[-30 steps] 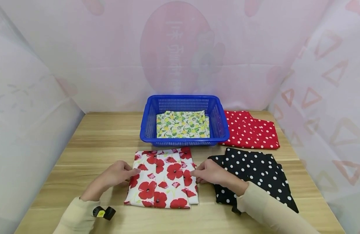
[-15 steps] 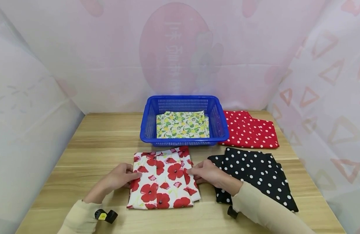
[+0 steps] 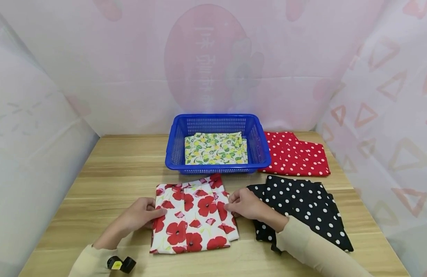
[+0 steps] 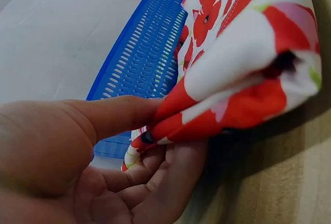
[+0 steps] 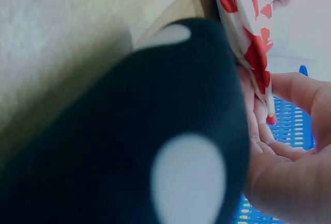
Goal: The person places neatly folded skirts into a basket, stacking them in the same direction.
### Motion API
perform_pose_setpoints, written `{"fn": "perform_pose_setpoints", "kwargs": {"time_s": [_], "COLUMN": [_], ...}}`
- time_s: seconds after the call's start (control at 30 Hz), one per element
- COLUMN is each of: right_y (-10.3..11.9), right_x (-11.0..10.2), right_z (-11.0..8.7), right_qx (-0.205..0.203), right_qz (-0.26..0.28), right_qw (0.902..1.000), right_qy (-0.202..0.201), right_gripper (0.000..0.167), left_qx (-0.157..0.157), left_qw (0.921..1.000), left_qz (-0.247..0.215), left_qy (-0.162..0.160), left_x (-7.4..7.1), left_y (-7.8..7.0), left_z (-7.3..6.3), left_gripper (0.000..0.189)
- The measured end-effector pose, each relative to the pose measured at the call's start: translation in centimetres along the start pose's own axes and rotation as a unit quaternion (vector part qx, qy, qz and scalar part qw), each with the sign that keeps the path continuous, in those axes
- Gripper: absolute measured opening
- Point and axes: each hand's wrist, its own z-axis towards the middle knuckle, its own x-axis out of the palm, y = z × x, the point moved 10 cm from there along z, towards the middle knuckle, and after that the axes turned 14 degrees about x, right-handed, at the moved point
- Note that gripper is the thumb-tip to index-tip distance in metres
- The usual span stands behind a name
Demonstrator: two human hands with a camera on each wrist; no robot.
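A folded white cloth with red poppies [image 3: 194, 219] lies at the front middle of the table in the head view. My left hand [image 3: 140, 214] pinches its left edge, thumb on top and fingers underneath; in the left wrist view several folded layers of the poppy cloth [image 4: 227, 79] show between thumb and fingers. On the opposite edge my right hand [image 3: 246, 204] pinches the cloth the same way. The right wrist view has that hand [image 5: 289, 146] gripping the edge, partly hidden behind a black cloth with white dots [image 5: 155, 105].
Behind the poppy cloth stands a blue plastic basket [image 3: 218, 168] holding a folded lemon-print cloth [image 3: 216, 149]. A folded red polka-dot cloth [image 3: 296, 156] lies right of the basket. Beside my right forearm is the folded black polka-dot cloth [image 3: 303, 207]. Fabric walls enclose the wooden table [image 3: 109, 169].
Both hands keep their hold on the poppy cloth's edges. The cloth has turned slightly and its near edge has shifted a little toward me.
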Motion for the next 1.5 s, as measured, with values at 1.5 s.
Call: {"fn": "perform_pose_setpoints", "kwargs": {"time_s": [1.5], "right_y": [12.3], "right_x": [-18.7], "right_z": [-1.7], "right_qx": [0.003], "right_qz": [0.054], "right_qw": [0.9892], "right_qy": [-0.136], "right_gripper": [0.038], "left_qx": [0.107], "left_qw": [0.9899], "left_qz": [0.025], "left_qy": [-0.09], "left_x": [-9.6], "left_y": [-19.1], "left_z": [9.7], "left_gripper": [0.048]}}
